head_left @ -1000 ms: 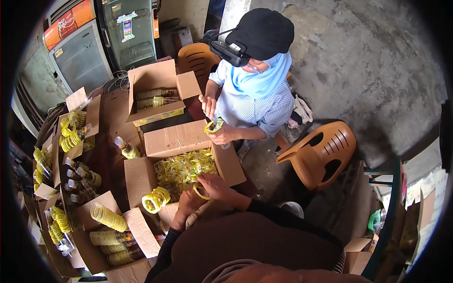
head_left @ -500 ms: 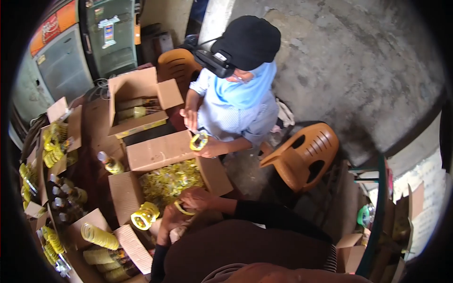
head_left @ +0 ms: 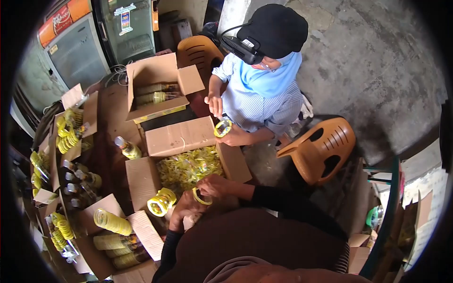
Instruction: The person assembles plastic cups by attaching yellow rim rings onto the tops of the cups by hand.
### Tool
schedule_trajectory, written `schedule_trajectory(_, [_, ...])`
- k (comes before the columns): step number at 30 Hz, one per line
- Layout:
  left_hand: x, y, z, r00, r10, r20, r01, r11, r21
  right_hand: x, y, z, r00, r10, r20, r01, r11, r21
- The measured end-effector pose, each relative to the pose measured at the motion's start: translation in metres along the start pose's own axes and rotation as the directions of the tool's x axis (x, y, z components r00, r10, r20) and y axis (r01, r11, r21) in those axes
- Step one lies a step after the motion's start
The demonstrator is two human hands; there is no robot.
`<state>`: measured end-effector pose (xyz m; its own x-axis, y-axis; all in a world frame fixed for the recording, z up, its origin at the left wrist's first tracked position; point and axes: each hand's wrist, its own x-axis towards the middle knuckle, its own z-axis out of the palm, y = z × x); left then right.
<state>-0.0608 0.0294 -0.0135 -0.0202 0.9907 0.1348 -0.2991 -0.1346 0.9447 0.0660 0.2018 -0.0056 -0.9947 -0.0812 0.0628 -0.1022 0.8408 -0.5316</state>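
Note:
My left hand point(head_left: 185, 206) and my right hand point(head_left: 213, 186) are closed on a yellow ring point(head_left: 202, 197) between them, close to my body. The ring looks like a band or lid rim; its exact kind is too small to tell. Just left of my left hand, a short stack of yellow rings point(head_left: 162, 202) leans at the near edge of an open cardboard box point(head_left: 179, 137). Many yellow scraps point(head_left: 191, 165) fill that box, right beyond my hands. My fingertips are partly hidden behind the hands themselves.
Across the box a co-worker point(head_left: 264, 89) holds another yellow ring point(head_left: 222, 127). A bottle point(head_left: 127, 147) stands left of the box. An open carton point(head_left: 146, 226) at lower left holds bottles and stacked rings point(head_left: 112, 221). An orange chair point(head_left: 321, 151) stands at right.
The whole view has shifted, so things appear farther right and mostly higher. Both my hands stay on the yellow ring, with slight finger movement. The co-worker still holds a ring.

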Motion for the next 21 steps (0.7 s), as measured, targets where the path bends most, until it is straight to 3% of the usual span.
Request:
schedule_trajectory(1, [-0.003,-0.017,-0.008,0.995,-0.023,-0.098,0.044,0.975,0.217,0.002,-0.002,-0.008,0.999,0.031,0.009,-0.031,0.999,0.017])
schedule_trajectory(3, [-0.009,-0.03,-0.019,0.993,0.073,-0.095,-0.068,0.996,0.052,0.007,-0.005,-0.017,0.998,0.063,0.016,-0.063,0.997,0.049])
schedule_trajectory(5, [-0.012,0.009,0.003,0.984,-0.116,-0.137,0.098,0.986,-0.132,0.01,-0.009,-0.02,0.995,0.072,-0.063,-0.064,0.99,0.124])
schedule_trajectory(6, [-0.005,-0.003,-0.011,0.999,-0.021,-0.04,0.024,0.997,0.071,0.01,-0.012,-0.021,0.991,0.063,-0.117,-0.041,0.983,0.178])
schedule_trajectory(7, [0.0,0.008,-0.008,0.992,0.125,0.03,-0.128,0.975,0.183,0.01,-0.012,-0.02,0.991,0.066,-0.118,-0.043,0.981,0.191])
schedule_trajectory(8, [-0.001,0.008,-0.006,0.985,0.162,0.05,-0.169,0.96,0.223,0.009,-0.013,-0.019,0.992,0.092,-0.085,-0.074,0.979,0.191])
schedule_trajectory(10, [-0.012,-0.008,-0.004,0.999,0.03,-0.018,-0.027,0.987,0.158,0.006,-0.016,-0.018,0.993,0.101,-0.061,-0.087,0.976,0.201])
schedule_trajectory(13, [-0.029,-0.022,-0.008,0.993,-0.104,-0.052,0.108,0.992,0.068,0.002,-0.023,-0.017,0.997,-0.002,-0.079,0.007,0.997,0.073])
schedule_trajectory(15, [-0.035,-0.028,-0.013,0.986,-0.164,-0.04,0.165,0.986,0.032,0.001,-0.027,-0.018,0.974,-0.096,-0.203,0.076,0.992,-0.105])
schedule_trajectory(16, [-0.036,-0.03,-0.015,0.982,-0.184,-0.035,0.185,0.983,0.019,0.001,-0.032,-0.025,0.975,-0.143,-0.169,0.112,0.977,-0.181])
schedule_trajectory(20, [-0.031,-0.028,-0.018,0.977,-0.211,-0.018,0.211,0.977,-0.009,0.003,-0.031,-0.022,0.979,-0.179,-0.099,0.166,0.978,-0.129])
schedule_trajectory(21, [-0.028,-0.026,-0.019,0.96,-0.274,-0.058,0.278,0.957,0.079,0.003,-0.027,-0.019,0.971,-0.212,-0.11,0.194,0.968,-0.159])
